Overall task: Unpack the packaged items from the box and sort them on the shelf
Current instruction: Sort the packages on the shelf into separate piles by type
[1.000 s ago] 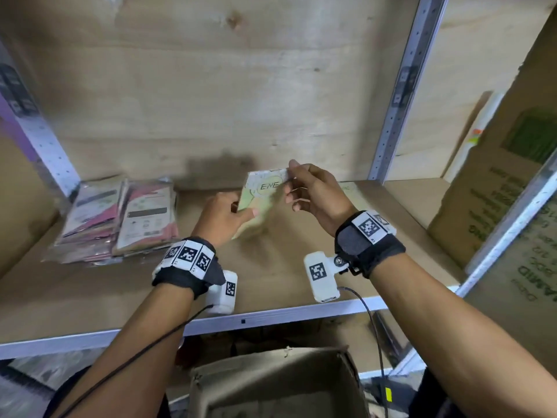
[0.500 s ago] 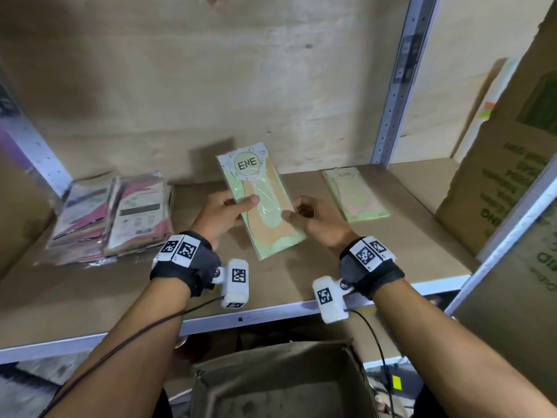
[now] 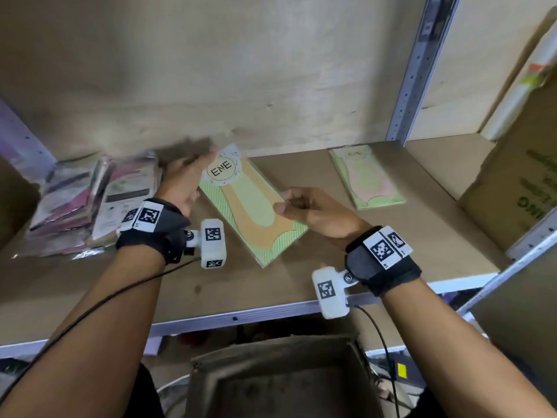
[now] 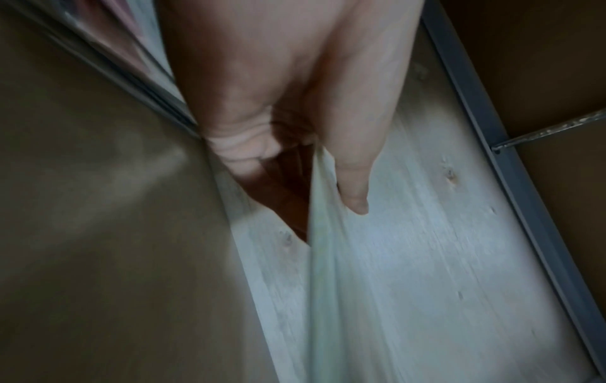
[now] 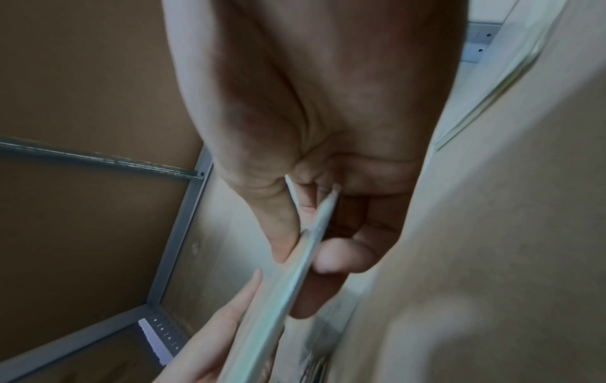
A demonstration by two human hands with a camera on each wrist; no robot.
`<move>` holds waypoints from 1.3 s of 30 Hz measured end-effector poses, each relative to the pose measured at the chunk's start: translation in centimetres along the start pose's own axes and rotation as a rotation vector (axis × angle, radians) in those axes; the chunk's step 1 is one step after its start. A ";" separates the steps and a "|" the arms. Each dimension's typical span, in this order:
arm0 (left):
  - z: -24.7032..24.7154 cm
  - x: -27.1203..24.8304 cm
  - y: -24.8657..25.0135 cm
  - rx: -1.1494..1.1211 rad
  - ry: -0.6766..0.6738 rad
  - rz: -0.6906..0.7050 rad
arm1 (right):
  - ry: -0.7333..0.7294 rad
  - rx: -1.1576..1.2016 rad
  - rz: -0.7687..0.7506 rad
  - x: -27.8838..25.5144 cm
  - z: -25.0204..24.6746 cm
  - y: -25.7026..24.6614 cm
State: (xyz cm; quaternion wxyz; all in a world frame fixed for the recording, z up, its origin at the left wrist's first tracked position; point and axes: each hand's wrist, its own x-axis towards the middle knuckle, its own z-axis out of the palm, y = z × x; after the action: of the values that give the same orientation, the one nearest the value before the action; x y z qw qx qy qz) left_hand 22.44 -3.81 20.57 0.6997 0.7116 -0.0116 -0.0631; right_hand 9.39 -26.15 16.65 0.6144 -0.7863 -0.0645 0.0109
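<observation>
A flat green-and-orange packet (image 3: 250,206) with a round "ENE" label hangs low over the wooden shelf board (image 3: 301,279), held by both hands. My left hand (image 3: 187,179) holds its upper left edge, the thumb (image 4: 354,191) laid on its face and the fingers behind it; this hand is blurred. My right hand (image 3: 304,206) pinches the packet's right edge (image 5: 315,233) between thumb and fingers. A second "ENE" packet (image 3: 366,176) lies flat on the shelf to the right. The open cardboard box (image 3: 271,378) sits below the shelf's front rail.
A pile of pink and dark packets (image 3: 90,200) lies at the shelf's left end. A metal upright (image 3: 413,86) stands behind the second packet, and a large printed carton (image 3: 518,182) stands at the right. Bare board shows between the pile and the packets.
The packet has come down from upright near the back wall to low and nearly flat over the shelf. My left hand slid up its left edge; the right hand keeps its pinch.
</observation>
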 end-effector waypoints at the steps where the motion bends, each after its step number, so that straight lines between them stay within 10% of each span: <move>1: 0.0 0.2 0.1 0.029 0.006 0.008 | -0.005 0.015 0.012 -0.1 -0.1 -0.2; 9: 1.0 0.6 -0.6 -0.003 0.039 -0.092 | 0.002 0.053 0.043 -1.1 -0.7 -1.4; 14: 1.6 -0.1 -0.5 -0.231 -0.165 -0.221 | 0.136 0.125 0.021 -1.0 -1.5 -1.3; 24: 5.2 -3.0 -2.8 0.191 -0.625 -0.130 | 0.315 0.311 0.073 -1.2 -3.7 0.0; 33: 7.0 -3.0 -3.6 0.102 -0.557 -0.125 | 0.196 0.332 0.188 -1.9 -6.8 0.8; 39: 12.1 -3.0 -3.0 0.127 -0.411 -0.142 | 0.417 0.035 0.249 -1.9 -9.6 1.1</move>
State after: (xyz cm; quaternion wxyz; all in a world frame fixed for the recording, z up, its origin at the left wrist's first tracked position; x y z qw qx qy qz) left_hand 17.93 -15.46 17.63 0.6302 0.7254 -0.1078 -0.2550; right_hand 8.56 -35.89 17.81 0.6217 -0.7628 0.1613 -0.0748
